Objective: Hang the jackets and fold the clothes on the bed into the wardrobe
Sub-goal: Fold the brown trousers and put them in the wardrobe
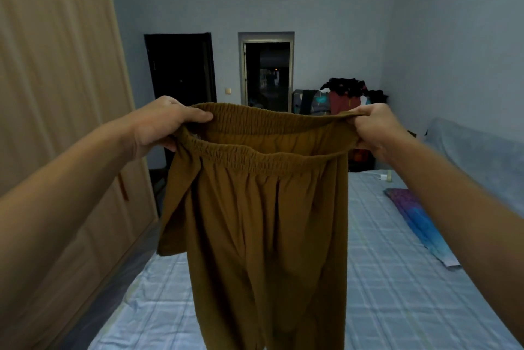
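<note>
My left hand (pixel 161 125) is clamped on the left end of the elastic waistband of a pair of mustard-brown trousers (pixel 266 222), thumb lying along the far edge of the band and fingers curled under the near edge. My right hand (pixel 374 128) is closed tight on the right end of the same waistband, the cloth bunched in its fist. Between my two hands the waistband is stretched wide and gapes open, so I see both its near and far gathered edges. The trousers hang straight down from my grip, in front of me and above the bed (pixel 397 278), their lower ends running out of view at the bottom.

The bed lies below and to the right, covered in one pale blue checked sheet. On its right side lies one folded purple-and-blue cloth (pixel 422 225), well apart from the trousers. Near the far end of the bed sits one small white charger (pixel 383 177). The wardrobe (pixel 56 122) stands along the left, its light wooden doors shut. At the far wall I count two dark doorways (pixel 181 68), and right of them one pile of dark and red clothes (pixel 346 94) in the corner.
</note>
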Tool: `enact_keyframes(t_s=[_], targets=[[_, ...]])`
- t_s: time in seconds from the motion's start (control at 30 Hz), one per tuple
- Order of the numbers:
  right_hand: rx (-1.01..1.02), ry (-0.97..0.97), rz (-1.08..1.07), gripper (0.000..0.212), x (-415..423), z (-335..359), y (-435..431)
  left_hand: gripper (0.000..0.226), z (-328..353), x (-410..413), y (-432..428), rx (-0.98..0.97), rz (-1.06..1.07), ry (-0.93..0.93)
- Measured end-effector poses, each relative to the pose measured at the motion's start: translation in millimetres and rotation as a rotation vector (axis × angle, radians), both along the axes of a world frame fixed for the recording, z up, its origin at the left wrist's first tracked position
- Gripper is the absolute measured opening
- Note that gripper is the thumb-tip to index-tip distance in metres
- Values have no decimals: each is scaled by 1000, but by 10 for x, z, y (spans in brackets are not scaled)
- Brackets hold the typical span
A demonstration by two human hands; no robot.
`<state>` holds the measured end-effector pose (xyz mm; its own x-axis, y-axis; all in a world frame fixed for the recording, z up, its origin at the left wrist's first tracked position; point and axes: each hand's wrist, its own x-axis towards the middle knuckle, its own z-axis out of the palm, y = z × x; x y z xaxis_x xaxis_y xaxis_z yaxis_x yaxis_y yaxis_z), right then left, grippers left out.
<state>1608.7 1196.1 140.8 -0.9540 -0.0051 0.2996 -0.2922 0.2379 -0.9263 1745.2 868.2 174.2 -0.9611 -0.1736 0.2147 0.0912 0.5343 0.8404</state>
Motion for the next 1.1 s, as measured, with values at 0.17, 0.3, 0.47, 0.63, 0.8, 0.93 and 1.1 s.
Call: enact_keyframes(t_s=[0.17,0.3,0.47,0.63,0.8,0.93,1.1], targets=[[219,33,70,9,-320,-48,-172,26,-175,-358,-214,41,85,4],[370,-61,97,11,-739,-209,-498,29,-493,-910,-466,51,147,-27],[585,-291,133,11,-1543,-582,-1012,30,-987,-1809,-933,144,190,-106],[851,-364,31,20,-2417,-1129,-1518,29,-1523,-2691,-1477,226,227,-212],[543,-559,-77,25,-3041,-1821,-1897,29,-2032,-3389,-1817,280,263,-264],[264,-666,-86,30,-3511,-2295,-2115,24,-2426,-3880,-1982,343,284,-296],[301,-771,-6,22,-4183,-2756,-2195,17,-2973,-4448,-2136,400,349,-352]])
